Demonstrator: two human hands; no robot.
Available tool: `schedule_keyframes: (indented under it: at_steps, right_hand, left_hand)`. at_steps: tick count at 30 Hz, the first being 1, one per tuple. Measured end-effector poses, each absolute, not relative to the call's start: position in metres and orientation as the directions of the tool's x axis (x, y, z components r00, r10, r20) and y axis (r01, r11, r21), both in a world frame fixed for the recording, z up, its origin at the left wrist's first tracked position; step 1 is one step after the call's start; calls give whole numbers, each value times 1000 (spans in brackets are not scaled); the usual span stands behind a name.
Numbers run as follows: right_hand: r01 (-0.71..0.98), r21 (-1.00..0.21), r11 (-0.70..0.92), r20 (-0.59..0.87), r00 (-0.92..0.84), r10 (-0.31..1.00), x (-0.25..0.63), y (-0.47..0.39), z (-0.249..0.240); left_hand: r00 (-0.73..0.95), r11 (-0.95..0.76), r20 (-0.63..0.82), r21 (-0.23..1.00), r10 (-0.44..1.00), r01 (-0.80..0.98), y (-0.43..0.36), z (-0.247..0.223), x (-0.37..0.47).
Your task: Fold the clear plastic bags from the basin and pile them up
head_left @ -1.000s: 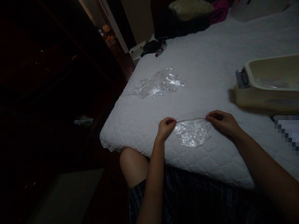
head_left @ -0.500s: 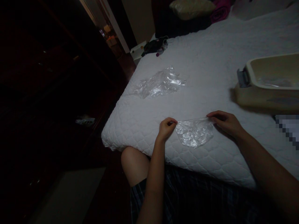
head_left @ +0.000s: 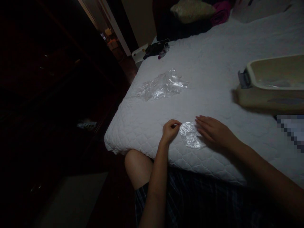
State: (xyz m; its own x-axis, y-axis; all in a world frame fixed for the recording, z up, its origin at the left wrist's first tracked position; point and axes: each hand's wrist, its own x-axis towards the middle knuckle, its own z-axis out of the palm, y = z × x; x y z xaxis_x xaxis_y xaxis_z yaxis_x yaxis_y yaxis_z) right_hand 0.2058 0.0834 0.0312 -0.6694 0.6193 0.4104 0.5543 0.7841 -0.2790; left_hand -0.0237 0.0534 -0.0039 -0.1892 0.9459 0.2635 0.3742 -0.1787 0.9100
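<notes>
A small clear plastic bag (head_left: pixel 190 136) lies on the white quilted bed cover (head_left: pixel 142 133) near its front edge. My left hand (head_left: pixel 171 130) pinches the bag's upper left corner between thumb and fingers. Flat over the bag's right part rests my right hand (head_left: pixel 211 130), its fingers stretched out and pointing left; that part of the bag is hidden beneath it. Beyond both hands, a larger crumpled sheet of clear plastic (head_left: pixel 163 85) lies on the bed.
To the right stands a beige plastic bin (head_left: pixel 256 101) with a grey latch and some clear plastic inside. At the far end are a pillow (head_left: pixel 193 11), a magenta rolled cloth (head_left: pixel 220 12) and a bottle (head_left: pixel 163 52). Dark floor borders the bed's left edge.
My right hand has let go of the bag's upper right corner and moved left, flattening over the bag. My left hand keeps its pinch in nearly the same place.
</notes>
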Motion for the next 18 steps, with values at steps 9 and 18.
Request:
schedule_keyframes:
  at_steps: [9,18]
  right_hand:
    - [509,-120,852,289,-803,521,183,76,8]
    - [515,-145,845,243,-809,535,183,75,-1]
  left_hand:
    - [225,-426,427,465,876,776,17,18,-18]
    - [351,-449,348,260,870,855,9,0,-9]
